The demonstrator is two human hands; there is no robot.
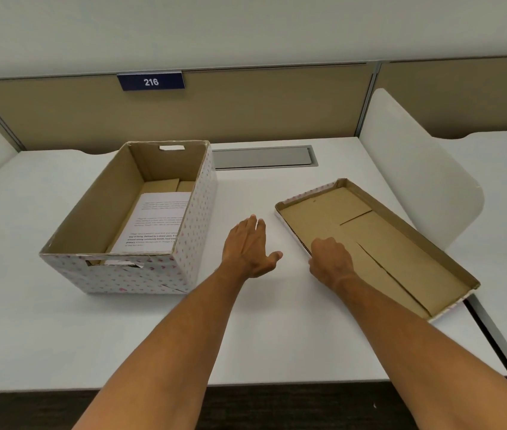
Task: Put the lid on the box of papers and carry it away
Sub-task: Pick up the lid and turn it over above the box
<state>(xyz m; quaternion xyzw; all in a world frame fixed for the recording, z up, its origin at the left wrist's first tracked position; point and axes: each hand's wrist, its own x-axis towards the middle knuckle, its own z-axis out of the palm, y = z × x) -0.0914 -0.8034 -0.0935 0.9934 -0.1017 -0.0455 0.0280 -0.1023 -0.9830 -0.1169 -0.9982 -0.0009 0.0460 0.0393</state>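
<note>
The white laminate bench point(277, 336) carries both task items, well apart from each other. The open rectangular cardboard box with a white, pink-dotted outer skin point(184, 243) stands upright on the left side of the bench; its near wall has a cut-out handle slot point(112, 264) and the far wall a matching one, and these slots are judged the proper holds for carrying, one hand at each end. The corrugated walls appear stiff, though the near lower corner shows a crease or tear, so the base may need watching under load. The shallow cardboard lid, brown inside with a dotted rim point(379, 243), lies upside down on the right, set at an angle; it is judged light, thin and liable to flex, best taken by opposite rims and turned over before fitting. The printed white sheets of paper point(156, 225) lie flat in the box bottom, a thin stack, so the load is judged modest. The left hand point(250, 246) is open, fingers spread, palm down between box and lid, grasping nothing. The right hand point(331, 259) is curled at the lid's near rim and appears to pinch that edge.
</note>
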